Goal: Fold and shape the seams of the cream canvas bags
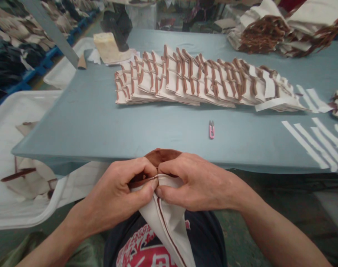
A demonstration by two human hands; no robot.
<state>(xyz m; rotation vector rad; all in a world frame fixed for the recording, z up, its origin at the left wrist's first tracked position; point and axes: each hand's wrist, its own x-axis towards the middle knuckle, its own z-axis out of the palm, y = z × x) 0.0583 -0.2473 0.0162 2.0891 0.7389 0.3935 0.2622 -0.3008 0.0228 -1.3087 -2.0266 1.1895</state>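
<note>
Both my hands meet at a cream fabric piece with brown trim (171,217), just in front of the table's near edge. My left hand (121,191) pinches its brown-edged rim between thumb and forefinger. Close beside it, my right hand (189,181) pinches the same rim, the two thumbs almost touching at a seam. A brown seam line runs down the cloth, which hangs over my dark shirt. The brown inside (163,155) shows behind my fingers. What exactly lies between the fingertips is hidden.
A blue-covered table (88,122) carries a long row of cream-and-brown fabric pieces (185,76), pink thread snips (211,130) and white strips (305,144). Bundled cloth pieces (263,31) sit at the back right. A white tub (56,200) holding fabric stands left.
</note>
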